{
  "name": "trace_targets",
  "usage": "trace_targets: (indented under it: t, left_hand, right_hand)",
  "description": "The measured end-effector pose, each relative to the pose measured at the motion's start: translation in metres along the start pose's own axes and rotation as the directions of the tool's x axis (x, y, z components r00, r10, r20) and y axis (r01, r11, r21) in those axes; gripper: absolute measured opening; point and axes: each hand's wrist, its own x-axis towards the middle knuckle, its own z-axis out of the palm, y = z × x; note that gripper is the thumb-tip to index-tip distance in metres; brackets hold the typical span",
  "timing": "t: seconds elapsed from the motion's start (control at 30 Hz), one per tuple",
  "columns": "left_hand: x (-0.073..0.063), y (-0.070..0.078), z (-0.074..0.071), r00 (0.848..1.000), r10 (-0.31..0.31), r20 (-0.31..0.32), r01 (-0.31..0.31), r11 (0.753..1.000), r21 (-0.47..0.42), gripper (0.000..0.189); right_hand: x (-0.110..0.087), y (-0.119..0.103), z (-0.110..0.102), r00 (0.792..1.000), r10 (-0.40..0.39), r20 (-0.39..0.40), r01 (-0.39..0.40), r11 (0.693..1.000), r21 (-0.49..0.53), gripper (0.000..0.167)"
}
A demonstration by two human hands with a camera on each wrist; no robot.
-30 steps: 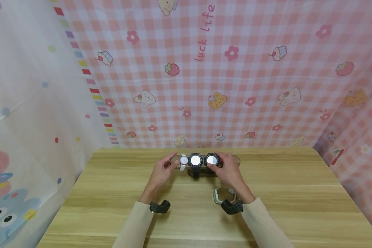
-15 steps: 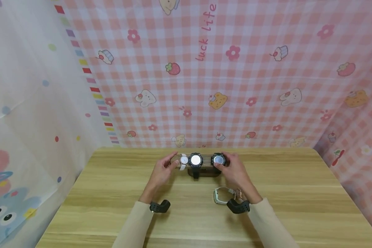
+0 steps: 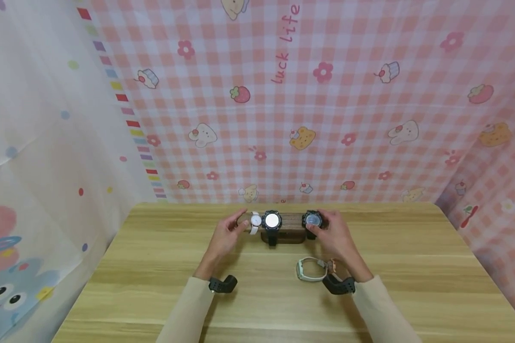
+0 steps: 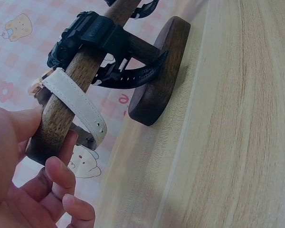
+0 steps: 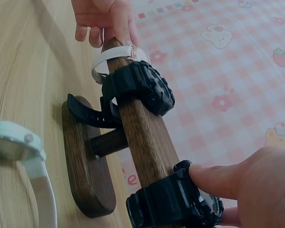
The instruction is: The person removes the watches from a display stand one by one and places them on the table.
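A dark wooden watch stand stands near the table's back edge, its bar lying crosswise above an oval base. My left hand pinches the bar's left end between thumb and fingers. Right beside those fingers, a watch with a white strap hangs round the bar. A chunky black watch is looped on near the middle, its strap tail hanging toward the base. Toward the right end, my right hand grips a second black watch, thumb at its case; the bar passes through its strap.
On the table in front of the stand lies a pale mint watch, with a rose-gold watch next to it, partly behind my right wrist. A pink checked cloth hangs behind the table.
My right hand has slid the second black watch rightward along the bar, away from the middle watch, baring wood between them. My left hand keeps its place at the left end.
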Motion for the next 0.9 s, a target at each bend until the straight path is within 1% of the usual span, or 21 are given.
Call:
trace_targets:
  t: [0.03,0.07,0.23,0.27,0.3,0.4,0.53,0.77,0.9]
  left_hand:
    - [0.0,0.0,0.0,1.0,-0.004,-0.002,0.004,1.0,-0.001,0.043]
    - [-0.001,0.004,0.0,1.0,-0.011,0.002,0.011,1.0,0.0,0.043]
    - [-0.001,0.004,0.0,1.0,-0.021,0.004,0.021,1.0,0.001,0.044]
    - [-0.001,0.004,0.0,1.0,-0.014,0.006,0.014,1.0,0.003,0.044]
    - [0.0,0.0,0.0,1.0,-0.006,0.0,0.006,1.0,0.003,0.043]
    - [0.0,0.0,0.0,1.0,0.004,-0.004,-0.004,1.0,0.012,0.042]
    - [0.001,-0.002,0.0,1.0,0.013,-0.005,-0.013,1.0,0.007,0.042]
    - [0.001,-0.002,0.0,1.0,0.022,-0.01,-0.022,1.0,0.0,0.041]
    - [0.001,-0.002,0.0,1.0,0.023,-0.01,-0.023,1.0,-0.002,0.041]
  right_hand:
    - [-0.001,0.001,-0.001,1.0,0.005,0.001,-0.005,1.0,0.003,0.061]
    - [-0.001,0.002,-0.002,1.0,0.011,0.001,-0.011,1.0,0.002,0.061]
    - [-0.002,0.007,-0.009,0.999,0.044,0.002,-0.044,0.999,-0.005,0.063]
    - [-0.003,0.008,-0.01,0.999,0.051,0.001,-0.051,0.999,-0.006,0.063]
    - [-0.003,0.009,-0.011,0.998,0.056,0.001,-0.056,0.998,-0.007,0.063]
    - [-0.004,0.014,-0.014,0.998,0.063,-0.002,-0.063,0.998,-0.013,0.064]
    - [-0.004,0.02,-0.018,0.999,0.043,-0.003,-0.043,0.999,-0.019,0.065]
    - [-0.005,0.03,-0.023,1.0,-0.014,-0.013,0.014,1.0,0.019,0.062]
    - [-0.005,0.034,-0.026,1.0,-0.016,-0.017,0.017,0.999,0.044,0.061]
